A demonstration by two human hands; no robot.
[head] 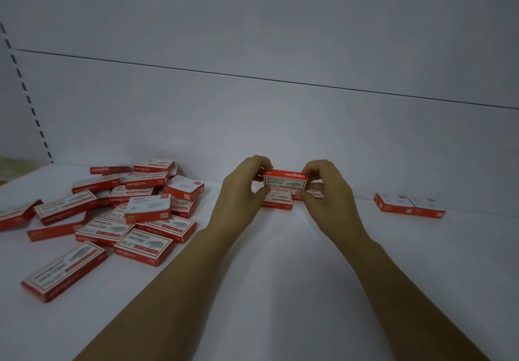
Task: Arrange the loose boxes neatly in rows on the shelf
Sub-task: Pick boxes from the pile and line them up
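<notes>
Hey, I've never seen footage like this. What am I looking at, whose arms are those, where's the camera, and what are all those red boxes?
There is no machine here: these are a person's two bare arms. The single picture comes from a wide-angle camera worn on the person's head, looking forward and down. The left hand and right hand together pinch one red and white box by its ends, above a few boxes lying flat near the back of the white shelf. To the left lies a jumbled pile of the same boxes. To the right, two more boxes lie neatly side by side.
</notes>
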